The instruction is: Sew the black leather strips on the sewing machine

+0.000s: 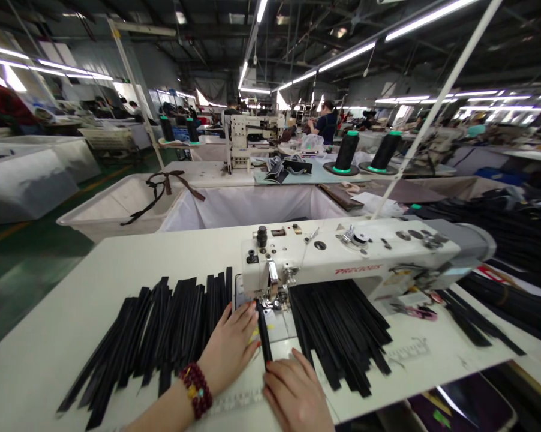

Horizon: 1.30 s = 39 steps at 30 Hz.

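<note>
A narrow black fabric strip (264, 339) runs from under the presser foot of the white sewing machine (355, 255) toward me. My left hand (232, 342) lies flat left of the strip, fingers stretched out, fingertips at the strip's edge close to the foot. The near end of the strip is held by the curled fingers of my right hand (297, 390); the thumb is partly hidden. Left of the needle lies a spread row of black strips (162, 330). Another pile of black strips (337, 330) rests under the machine arm.
Pink-handled snips (417, 311) and a few loose strips (472, 318) lie right of the machine. Behind the table are a white bin (122, 207) and two black thread cones (346, 153). Dark fabric (490, 240) is heaped at right. A person (327, 123) works farther back.
</note>
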{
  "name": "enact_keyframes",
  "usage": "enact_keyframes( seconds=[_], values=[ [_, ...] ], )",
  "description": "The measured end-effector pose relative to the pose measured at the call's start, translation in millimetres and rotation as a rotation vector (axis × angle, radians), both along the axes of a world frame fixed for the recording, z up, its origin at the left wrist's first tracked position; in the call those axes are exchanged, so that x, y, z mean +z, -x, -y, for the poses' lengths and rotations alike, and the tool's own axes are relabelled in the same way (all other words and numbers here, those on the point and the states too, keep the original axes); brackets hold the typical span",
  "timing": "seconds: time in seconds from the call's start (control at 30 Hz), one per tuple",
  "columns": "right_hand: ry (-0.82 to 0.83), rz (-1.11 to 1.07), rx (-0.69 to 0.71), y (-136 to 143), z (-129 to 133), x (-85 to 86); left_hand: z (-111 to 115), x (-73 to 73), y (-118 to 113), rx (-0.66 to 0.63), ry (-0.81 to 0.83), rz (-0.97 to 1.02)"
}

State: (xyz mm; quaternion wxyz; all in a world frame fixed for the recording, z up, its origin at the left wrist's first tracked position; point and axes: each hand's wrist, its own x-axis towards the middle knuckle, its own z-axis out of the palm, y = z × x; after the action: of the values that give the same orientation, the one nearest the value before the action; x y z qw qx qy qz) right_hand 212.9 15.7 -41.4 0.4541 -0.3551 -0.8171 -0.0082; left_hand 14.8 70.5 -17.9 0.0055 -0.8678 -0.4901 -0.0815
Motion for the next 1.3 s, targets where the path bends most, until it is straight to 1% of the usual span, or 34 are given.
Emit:
enact_keyframes(
  seconds=[0.1,0.2,0.27,0.4,0.53,0.7,0.93,1.13,1.3],
  values=[
    [0.052,0.037,-0.021,-2.4,2.5,7.2,0.2,1.8,-1.9,0.01,0.002,0.007],
    [0.07,0.084,-0.055,-8.2,6.8,9.2,3.5,1.8,-2.3,0.001,0.004,0.013],
    [0.038,0.127,-0.048,-13.8,10.7,6.5,7.8,0.0,-1.6,-0.025,-0.007,0.02],
    [-0.056,0.221,-0.028,-22.6,17.7,-4.4,15.4,-4.9,0.5,-0.072,-0.032,0.039],
    [-0.075,0.196,-0.047,-22.1,17.6,-14.2,15.4,-5.0,1.7,-0.077,-0.015,0.016],
    [-0.061,0.247,-0.028,-19.2,8.1,-16.4,8.4,-1.0,0.3,-0.054,-0.011,0.038],
    [0.025,0.319,-0.014,-13.2,-10.5,-4.8,-4.6,4.6,-1.2,-0.025,0.042,-0.018],
    [0.086,0.29,-0.012,-4.0,-29.6,4.3,-12.1,4.3,-0.5,-0.018,0.052,-0.032],
    [0.094,0.31,-0.004,0.1,-46.1,2.9,-16.6,2.7,2.5,-0.016,0.05,-0.019]
  ],
)
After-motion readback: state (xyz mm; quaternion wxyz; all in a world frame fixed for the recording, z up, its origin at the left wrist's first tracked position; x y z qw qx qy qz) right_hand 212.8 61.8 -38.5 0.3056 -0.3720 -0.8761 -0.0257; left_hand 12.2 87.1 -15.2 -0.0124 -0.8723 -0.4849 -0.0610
